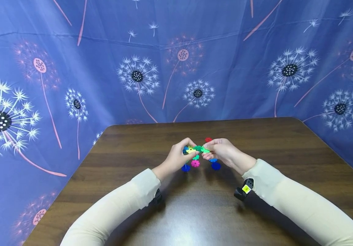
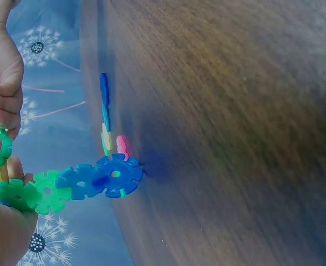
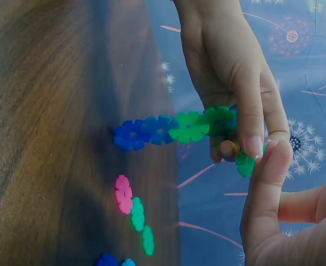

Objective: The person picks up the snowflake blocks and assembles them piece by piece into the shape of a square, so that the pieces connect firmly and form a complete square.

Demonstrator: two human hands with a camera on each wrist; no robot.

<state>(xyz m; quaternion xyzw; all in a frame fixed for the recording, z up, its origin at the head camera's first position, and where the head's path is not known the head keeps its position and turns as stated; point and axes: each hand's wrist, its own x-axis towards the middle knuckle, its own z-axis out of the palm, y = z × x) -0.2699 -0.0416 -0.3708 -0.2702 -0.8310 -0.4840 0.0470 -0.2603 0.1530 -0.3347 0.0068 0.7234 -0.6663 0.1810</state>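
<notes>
My left hand [image 1: 176, 157] grips a joined structure of flower-shaped interlocking discs around its yellow disc [image 1: 191, 150]. From that hand a chain of dark green [image 2: 19, 194], light green [image 2: 47, 191] and blue discs [image 2: 81, 182] runs down to a dark blue disc [image 2: 118, 174] close over the table. My right hand [image 1: 224, 152] pinches a light green disc [image 1: 205, 149] between thumb and fingers, right beside another green disc [image 1: 197, 148]. The fingertips of both hands nearly meet. Fingers partly hide the joints. Below hang a pink disc [image 3: 123, 194] and a green disc [image 3: 137, 214].
A red disc [image 1: 208, 139] shows behind my right hand, and a dark blue disc [image 1: 216, 166] below it. The brown wooden table [image 1: 195, 212] lies beneath. A blue dandelion-print cloth [image 1: 164, 61] hangs beyond its far edge.
</notes>
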